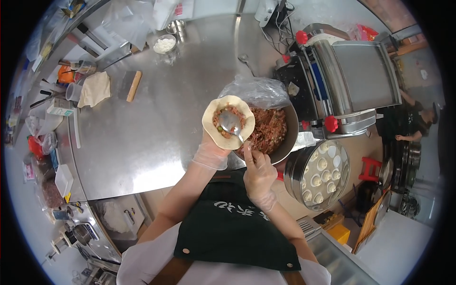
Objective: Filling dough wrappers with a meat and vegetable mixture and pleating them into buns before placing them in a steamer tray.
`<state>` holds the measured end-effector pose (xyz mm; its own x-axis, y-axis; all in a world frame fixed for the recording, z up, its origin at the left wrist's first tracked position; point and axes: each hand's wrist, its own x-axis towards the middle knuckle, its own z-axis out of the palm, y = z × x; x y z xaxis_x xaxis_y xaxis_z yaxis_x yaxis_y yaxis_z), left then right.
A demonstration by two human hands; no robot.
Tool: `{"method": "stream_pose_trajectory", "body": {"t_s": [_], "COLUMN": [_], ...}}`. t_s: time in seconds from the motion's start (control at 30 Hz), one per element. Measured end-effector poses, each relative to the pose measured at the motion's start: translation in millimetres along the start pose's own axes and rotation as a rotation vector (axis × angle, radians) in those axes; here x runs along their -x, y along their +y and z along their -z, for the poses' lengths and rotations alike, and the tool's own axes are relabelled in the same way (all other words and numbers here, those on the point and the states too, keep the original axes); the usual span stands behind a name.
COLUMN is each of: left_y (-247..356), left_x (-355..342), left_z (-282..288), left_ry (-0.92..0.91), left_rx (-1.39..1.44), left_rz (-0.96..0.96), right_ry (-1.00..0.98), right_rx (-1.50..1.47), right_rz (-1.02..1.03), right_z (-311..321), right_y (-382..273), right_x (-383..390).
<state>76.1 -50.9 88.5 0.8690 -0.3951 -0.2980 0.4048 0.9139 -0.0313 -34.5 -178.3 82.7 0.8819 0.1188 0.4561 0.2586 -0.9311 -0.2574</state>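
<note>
My gloved left hand (213,154) holds a round dough wrapper (209,118) with frilled edges from beneath, its fingers mostly hidden. Reddish meat filling flecked with green sits in its centre. My gloved right hand (259,173) grips a metal spoon (230,122), whose head rests on that filling. Just behind and right of the wrapper is a large metal bowl (292,140) of minced filling (269,128), with a crumpled clear plastic bag (251,89) over its far side. A round steamer (295,175) holding several pleated buns (326,175) stands to the right.
The steel table (133,147) carries a rolling pin (134,86), a cream cloth (94,89), a small bowl of white stuff (164,44) and another spoon (244,59). A dough machine (363,71) occupies the back right. A co-worker (403,123) and red stool (369,167) are at far right.
</note>
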Motion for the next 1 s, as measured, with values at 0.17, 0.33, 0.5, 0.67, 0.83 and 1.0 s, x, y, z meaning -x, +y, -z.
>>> {"method": "stream_pose_trajectory", "body": {"t_s": [0.17, 0.33, 0.5, 0.67, 0.83, 1.0], "left_y": [4, 3, 10, 4, -1, -13], "left_x": [-8, -7, -4, 8, 24, 25], "left_z": [24, 33, 62, 17, 3, 9], "left_ry": [-0.082, -0.080, -0.194, 0.016, -0.013, -0.109], "left_rx": [-0.332, -0.091, -0.410, -0.206, -0.481, -0.634], "left_rz": [-0.198, -0.044, -0.237, -0.077, -0.191, -0.197], "right_ry": [-0.125, -0.152, -0.293, -0.592, -0.408, 0.111], "right_rx": [-0.418, -0.894, 0.194, 0.675, 0.466, -0.565], "right_rz": [-0.252, -0.444, -0.210, 0.016, 0.066, -0.073], "right_z": [33, 28, 52, 1, 30, 15], "right_y": [4, 22, 62, 85, 66, 9], "right_x": [-3, -1, 6, 24, -18, -8]}}
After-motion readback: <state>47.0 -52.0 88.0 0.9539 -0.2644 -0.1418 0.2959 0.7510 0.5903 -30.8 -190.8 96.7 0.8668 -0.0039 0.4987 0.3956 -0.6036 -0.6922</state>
